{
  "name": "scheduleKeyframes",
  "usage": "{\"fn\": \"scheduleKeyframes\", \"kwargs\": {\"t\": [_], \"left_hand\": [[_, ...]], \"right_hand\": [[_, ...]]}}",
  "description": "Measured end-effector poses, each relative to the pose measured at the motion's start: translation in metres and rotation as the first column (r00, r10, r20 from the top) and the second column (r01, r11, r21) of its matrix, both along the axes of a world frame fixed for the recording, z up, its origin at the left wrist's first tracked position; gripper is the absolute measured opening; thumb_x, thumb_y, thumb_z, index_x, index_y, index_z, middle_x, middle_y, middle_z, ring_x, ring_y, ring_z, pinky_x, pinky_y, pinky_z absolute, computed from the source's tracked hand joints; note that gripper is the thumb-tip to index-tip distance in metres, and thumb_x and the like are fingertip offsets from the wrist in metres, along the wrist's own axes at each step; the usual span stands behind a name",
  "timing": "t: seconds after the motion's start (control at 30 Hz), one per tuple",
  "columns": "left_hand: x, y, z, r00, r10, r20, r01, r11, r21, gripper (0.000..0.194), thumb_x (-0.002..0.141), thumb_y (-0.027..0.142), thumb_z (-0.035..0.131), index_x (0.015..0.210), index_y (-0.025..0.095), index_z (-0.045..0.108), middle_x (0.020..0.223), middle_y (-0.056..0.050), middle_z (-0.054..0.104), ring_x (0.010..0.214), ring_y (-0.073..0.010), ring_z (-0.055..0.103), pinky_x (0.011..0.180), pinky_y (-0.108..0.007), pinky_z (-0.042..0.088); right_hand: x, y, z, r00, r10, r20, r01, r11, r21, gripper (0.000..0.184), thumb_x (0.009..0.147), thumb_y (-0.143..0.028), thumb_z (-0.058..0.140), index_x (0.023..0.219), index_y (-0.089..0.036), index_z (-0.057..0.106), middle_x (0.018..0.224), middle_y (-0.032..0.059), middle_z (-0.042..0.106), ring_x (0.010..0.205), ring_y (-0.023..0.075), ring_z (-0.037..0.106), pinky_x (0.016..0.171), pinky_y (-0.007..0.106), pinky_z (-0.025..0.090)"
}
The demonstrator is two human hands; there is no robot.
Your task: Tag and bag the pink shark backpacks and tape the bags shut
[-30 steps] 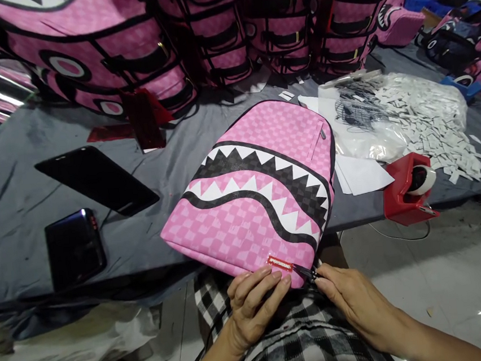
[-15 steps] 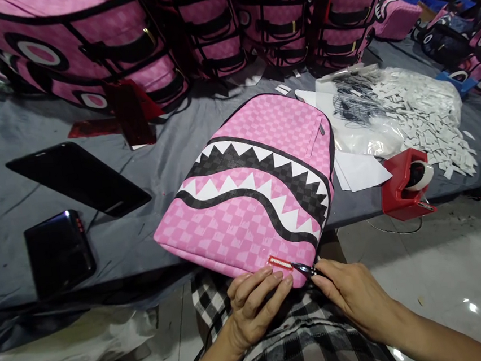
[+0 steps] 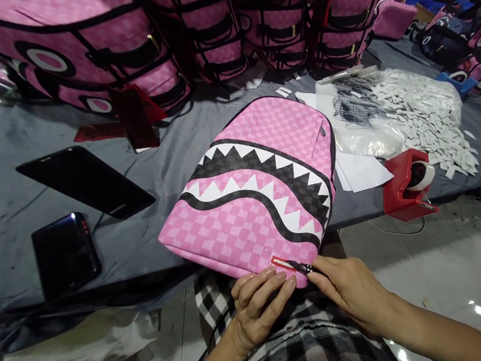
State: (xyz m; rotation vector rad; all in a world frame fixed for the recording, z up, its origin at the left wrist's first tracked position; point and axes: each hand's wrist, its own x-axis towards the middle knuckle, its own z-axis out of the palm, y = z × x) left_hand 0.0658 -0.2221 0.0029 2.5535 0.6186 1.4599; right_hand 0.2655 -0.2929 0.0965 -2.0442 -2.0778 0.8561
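Pink and checkered: note the backpack (image 3: 224,230) at the centre of the view, lying front face up, top toward twelve o'clock and slightly right. Rests mostly on the grey cloth (image 3: 170,159), with the bottom end past the near edge, above a black-and-white checkered garment (image 3: 291,349). Bears a band of black and white shark teeth across the front.

Locate the red label (image 3: 282,264) near the bottom edge, at five o'clock on the front. See the left hand (image 3: 259,306) at six o'clock — fingers close together, laid over the bottom edge beside the label. Cannot tell the thumb's position from this view. See the right hand (image 3: 355,288) at five o'clock, pinching a slim dark tool (image 3: 302,267) between thumb and fingers, pointed at the label's right end. Cannot confirm contact at the tip.

Relative to the backpack, find at nine o'clock a large black slab (image 3: 85,181); at eight, a smaller black device (image 3: 66,257); at ten, red sheets (image 3: 135,119). Observe stacked pink bags (image 3: 276,18) from ten to one, small white pieces (image 3: 435,133) on and beside clear plastic (image 3: 383,141) at two, and white paper (image 3: 363,171) just beside a red tape dispenser (image 3: 398,188) at three.
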Motion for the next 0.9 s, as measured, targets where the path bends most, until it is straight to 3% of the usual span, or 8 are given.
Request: {"fn": "scheduleKeyframes", "kwargs": {"t": [0.33, 0.9], "left_hand": [[0.003, 0.001, -0.001, 0.998, -0.02, 0.068, 0.02, 1.0, 0.001, 0.016, 0.095, 0.013, 0.064, 0.103, 0.021, 0.074, 0.089, -0.002, 0.071, 0.1, -0.0156, 0.061, 0.096, -0.03, 0.042], [0.001, 0.002, -0.005, 0.99, -0.064, 0.126, 0.065, 0.998, -0.01, 0.022, 0.098, 0.012, 0.057, 0.109, 0.02, 0.074, 0.091, -0.001, 0.075, 0.1, -0.0157, 0.061, 0.096, -0.029, 0.044]], "right_hand": [[-0.01, 0.008, 0.004, 0.987, 0.014, 0.161, -0.026, 0.997, 0.074, 0.036, 0.107, -0.038, 0.035, 0.084, -0.02, 0.055, 0.071, 0.0006, 0.068, 0.058, 0.0164, 0.064, 0.052, 0.028, 0.023], [-0.02, 0.021, 0.018, 0.973, 0.018, 0.23, -0.007, 0.999, -0.049, 0.036, 0.107, -0.039, 0.036, 0.083, -0.02, 0.057, 0.072, 0.0019, 0.07, 0.06, 0.0165, 0.065, 0.053, 0.027, 0.023]]}}
